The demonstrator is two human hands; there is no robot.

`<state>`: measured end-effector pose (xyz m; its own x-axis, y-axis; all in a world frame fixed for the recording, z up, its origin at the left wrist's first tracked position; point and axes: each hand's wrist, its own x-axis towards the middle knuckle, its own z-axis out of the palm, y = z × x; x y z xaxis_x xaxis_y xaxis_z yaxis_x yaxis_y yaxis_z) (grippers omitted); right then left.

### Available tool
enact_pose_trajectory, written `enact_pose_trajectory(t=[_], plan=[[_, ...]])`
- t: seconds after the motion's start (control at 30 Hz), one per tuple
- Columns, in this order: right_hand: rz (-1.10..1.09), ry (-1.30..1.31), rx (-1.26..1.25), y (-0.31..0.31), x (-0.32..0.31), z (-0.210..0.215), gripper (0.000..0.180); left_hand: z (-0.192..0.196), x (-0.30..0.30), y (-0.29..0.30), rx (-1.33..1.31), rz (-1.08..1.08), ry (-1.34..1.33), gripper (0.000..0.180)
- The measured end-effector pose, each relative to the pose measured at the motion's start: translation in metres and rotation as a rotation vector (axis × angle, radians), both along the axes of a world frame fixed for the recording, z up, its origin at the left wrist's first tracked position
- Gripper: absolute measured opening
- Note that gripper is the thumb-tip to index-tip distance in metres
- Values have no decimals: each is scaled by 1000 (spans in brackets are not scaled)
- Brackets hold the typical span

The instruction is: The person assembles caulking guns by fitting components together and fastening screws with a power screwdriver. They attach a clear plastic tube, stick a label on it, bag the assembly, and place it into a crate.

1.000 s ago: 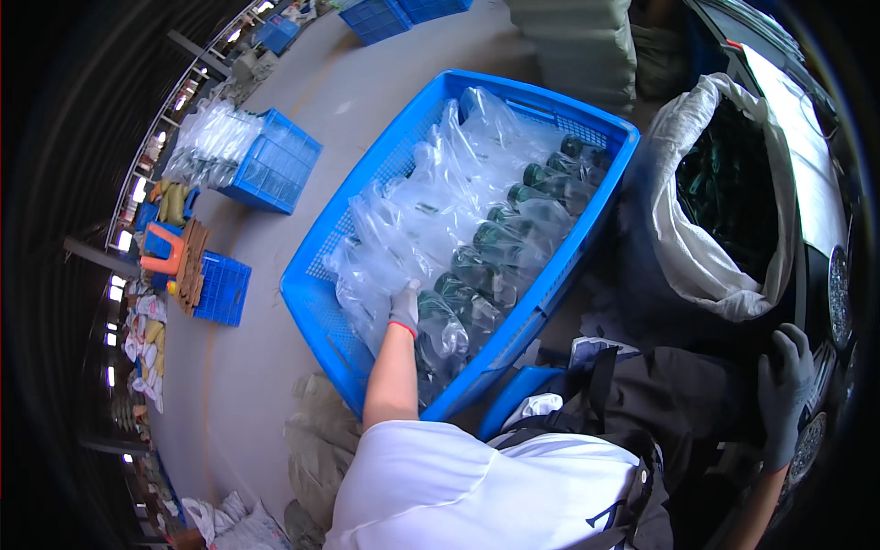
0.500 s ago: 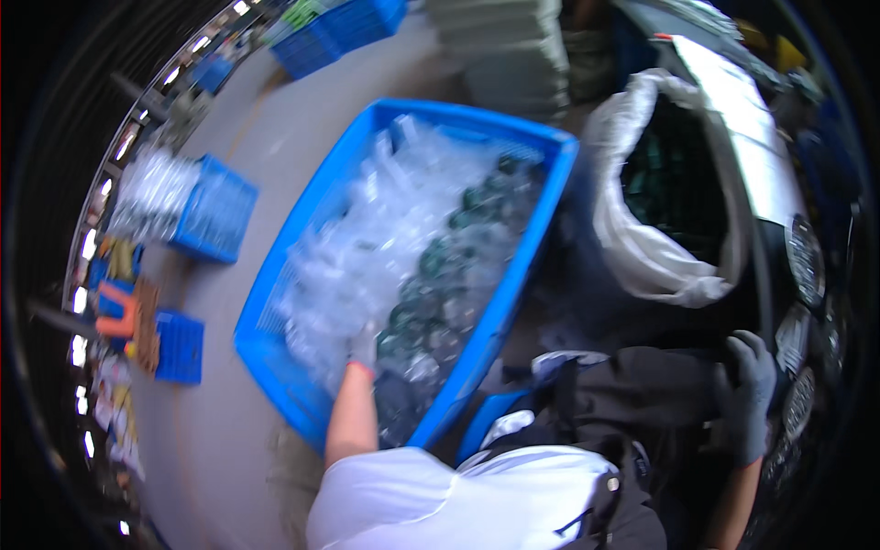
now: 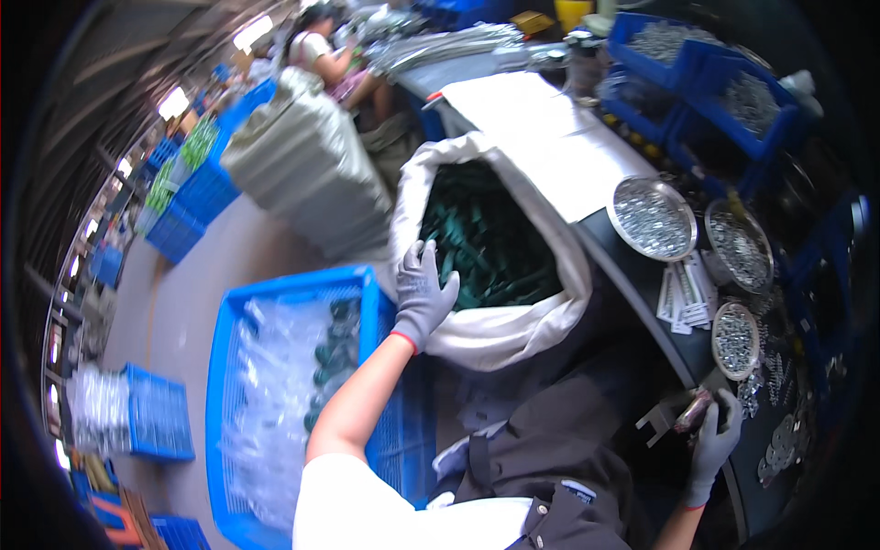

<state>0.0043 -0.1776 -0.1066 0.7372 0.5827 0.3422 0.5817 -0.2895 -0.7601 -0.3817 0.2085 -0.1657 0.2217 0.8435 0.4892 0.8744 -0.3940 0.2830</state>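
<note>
My left hand (image 3: pixel 423 291), in a grey glove with a red cuff, reaches to the near left rim of a white sack (image 3: pixel 527 332). Its fingers are spread over the edge, and nothing shows in them. Inside the sack lie many dark green strip-like pieces (image 3: pixel 481 240). At the bench edge on the right, my gloved right hand (image 3: pixel 717 442) is closed around a dark reddish, rounded object (image 3: pixel 694 412). A pale forked metal piece (image 3: pixel 656 425) sticks out beside it; blur hides whether the two are joined.
A blue crate (image 3: pixel 218 394) with clear plastic bags and dark green parts stands at my left. Metal bowls (image 3: pixel 653 218) of small hardware and blue bins (image 3: pixel 744 101) line the bench. Beyond a pale wrapped stack (image 3: pixel 307 165), another person (image 3: pixel 323 57) sits.
The view has swung right. My left hand has come out of the blue crate to the sack's rim. My right hand, empty-looking before, now has the dark reddish object.
</note>
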Motion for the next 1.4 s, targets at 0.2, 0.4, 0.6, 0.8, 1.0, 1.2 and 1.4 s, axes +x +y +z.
enact_pose_trajectory(t=[0.2,0.4,0.6,0.8,1.0,1.2,1.4], plan=[[-67,-23,83,1,-9,-11,23,-9,78,147,-433,363,96,79],[-79,81,79,3,-10,-8,31,-26,105,171,-526,450,341,80],[-51,155,62,1,-6,-14,29,-20,49,135,-580,209,274,67],[-57,-7,-16,7,-11,7,26,-31,4,48,-752,-188,-921,34],[156,-350,-84,27,3,81,29,-3,26,11,-189,-239,-795,54],[364,-301,18,44,-30,215,17,41,57,28,-26,-323,-477,45],[283,38,18,50,-67,246,18,67,101,-4,-172,-376,-439,47]])
